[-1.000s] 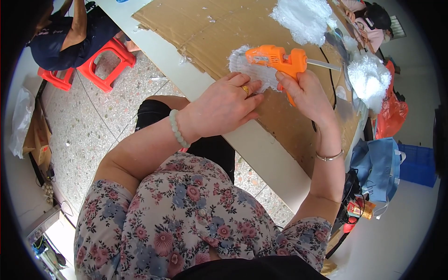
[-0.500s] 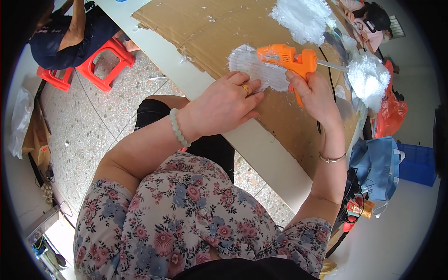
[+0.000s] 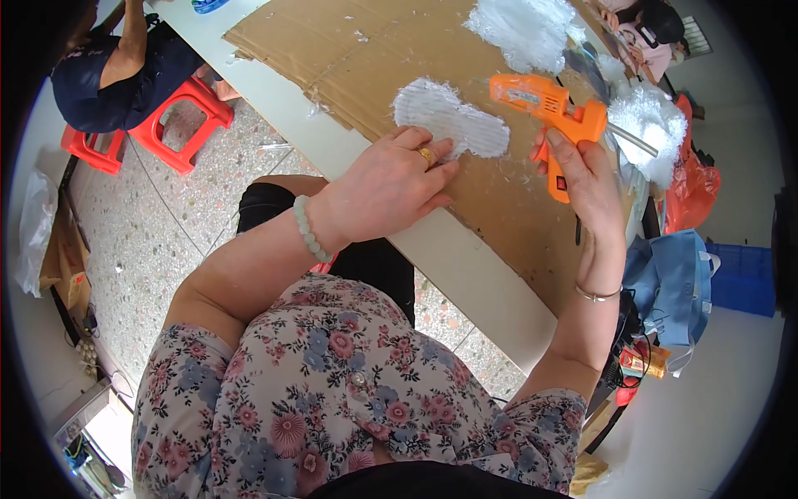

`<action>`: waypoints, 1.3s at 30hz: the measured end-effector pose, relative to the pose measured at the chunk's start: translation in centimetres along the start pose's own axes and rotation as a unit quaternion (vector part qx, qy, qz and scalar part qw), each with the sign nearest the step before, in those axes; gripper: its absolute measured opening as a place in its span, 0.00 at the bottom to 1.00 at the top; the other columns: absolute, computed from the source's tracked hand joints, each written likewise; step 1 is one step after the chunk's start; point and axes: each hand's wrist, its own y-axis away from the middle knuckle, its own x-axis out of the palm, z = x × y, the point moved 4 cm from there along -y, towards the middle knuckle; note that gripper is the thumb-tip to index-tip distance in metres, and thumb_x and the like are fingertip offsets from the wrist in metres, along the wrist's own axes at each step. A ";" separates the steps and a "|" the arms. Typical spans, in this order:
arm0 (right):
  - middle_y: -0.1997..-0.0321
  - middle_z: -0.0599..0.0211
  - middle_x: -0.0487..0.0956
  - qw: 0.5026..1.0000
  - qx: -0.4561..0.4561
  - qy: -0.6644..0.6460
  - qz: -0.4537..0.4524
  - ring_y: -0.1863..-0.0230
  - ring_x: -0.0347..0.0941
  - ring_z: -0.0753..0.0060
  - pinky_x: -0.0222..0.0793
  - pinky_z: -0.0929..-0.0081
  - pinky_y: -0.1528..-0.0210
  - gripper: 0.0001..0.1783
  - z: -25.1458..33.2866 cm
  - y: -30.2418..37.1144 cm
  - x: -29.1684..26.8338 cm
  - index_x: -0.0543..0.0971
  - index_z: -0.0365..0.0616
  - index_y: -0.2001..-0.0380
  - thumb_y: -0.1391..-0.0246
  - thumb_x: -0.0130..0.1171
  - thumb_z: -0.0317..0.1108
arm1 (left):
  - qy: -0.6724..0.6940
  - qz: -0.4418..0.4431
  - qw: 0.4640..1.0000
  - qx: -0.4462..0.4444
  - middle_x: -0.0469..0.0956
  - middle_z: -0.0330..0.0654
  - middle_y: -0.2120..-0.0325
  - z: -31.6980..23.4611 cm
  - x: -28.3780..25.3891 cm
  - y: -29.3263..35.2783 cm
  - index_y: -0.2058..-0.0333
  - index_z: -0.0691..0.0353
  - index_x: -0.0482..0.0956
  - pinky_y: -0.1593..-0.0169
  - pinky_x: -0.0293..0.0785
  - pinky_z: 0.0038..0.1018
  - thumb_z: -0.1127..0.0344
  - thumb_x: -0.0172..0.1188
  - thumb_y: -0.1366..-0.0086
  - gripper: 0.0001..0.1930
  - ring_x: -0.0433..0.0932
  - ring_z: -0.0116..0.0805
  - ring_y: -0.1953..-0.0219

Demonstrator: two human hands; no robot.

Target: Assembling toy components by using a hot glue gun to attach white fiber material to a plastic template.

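Note:
In my right hand (image 3: 592, 179) is an orange hot glue gun (image 3: 553, 108), its handle gripped and its nozzle pointing left. A glue stick (image 3: 633, 140) juts from the gun's rear. The nozzle sits just past the upper right side of a white, sole-shaped piece (image 3: 465, 125) with a ribbed face and frayed edges, apart from it. My left hand (image 3: 399, 179) lies at the near edge of this piece, fingers partly spread and touching it. Most of the left fingertips can be seen; the palm is turned down and hidden.
Brown cardboard (image 3: 349, 50) covers much of the white table (image 3: 449, 249). White fluffy pieces (image 3: 524, 33) lie at the far side, and another white fluffy pile (image 3: 652, 125) at the right. Other people sit at far left and far right. A red stool (image 3: 179, 125) stands at left.
My right hand has drawn the glue gun right and toward me, off the white piece, uncovering more of it. My left hand stays at its near edge.

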 end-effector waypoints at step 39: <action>0.62 0.69 0.73 0.993 -0.088 0.025 0.074 0.58 0.72 0.77 0.68 0.79 0.57 0.14 -2.4 -5.4 4.7 0.70 0.35 0.56 0.43 0.53 0.32 | -0.016 0.012 1.000 0.013 0.76 0.47 0.56 -0.3 -0.3 -0.8 0.60 0.65 0.76 0.50 0.69 0.32 0.59 0.64 0.50 0.20 0.71 0.44 0.56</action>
